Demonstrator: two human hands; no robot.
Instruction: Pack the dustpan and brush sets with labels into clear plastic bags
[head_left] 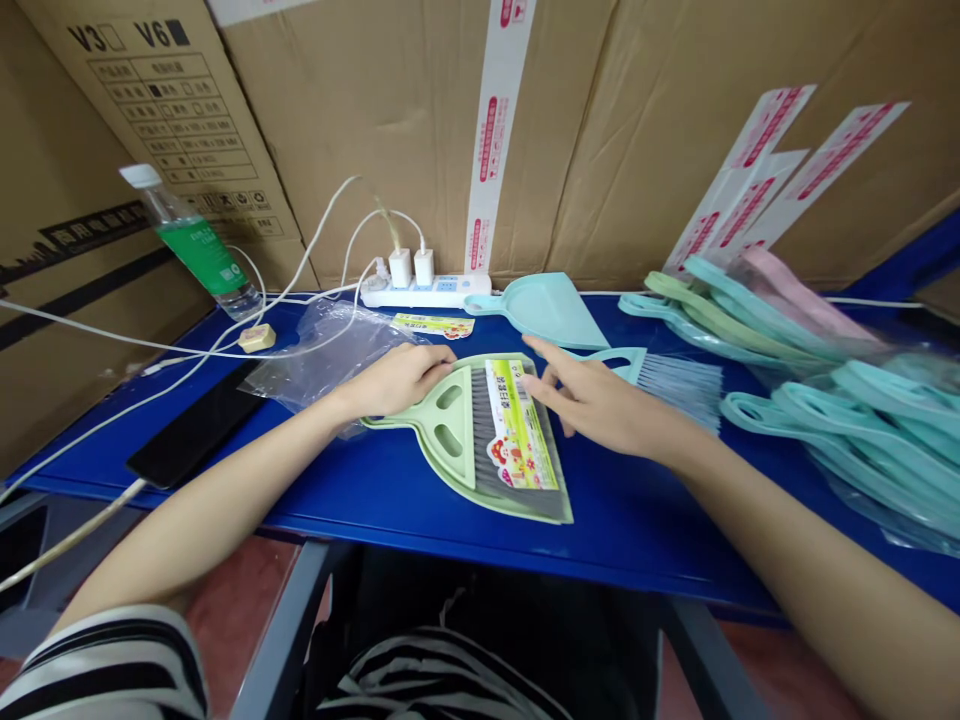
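Note:
A light green mini dustpan (pixel 561 508) lies on the blue table with a matching green hand brush (pixel 459 400) nested on top, its grey bristles toward the right. A printed card label (pixel 514 430) lies across the bristles. My left hand (pixel 396 380) is closed around the handle end of the green set, fingers curled and partly hidden. Over the card's right side is my right hand (pixel 592 400), fingers apart, index and thumb at or just above the card; contact is hard to judge. Behind it are a light blue dustpan (pixel 551 305) and a light blue brush (pixel 679 385).
Bagged blue, green and pink sets (pixel 847 420) are piled at right. A clear plastic bag (pixel 330 345), another card (pixel 435 325), a power strip (pixel 450 290) with cables, a black phone (pixel 195 425) and a water bottle (pixel 199 245) are behind and left. Cardboard boxes (pixel 390 130) wall the back.

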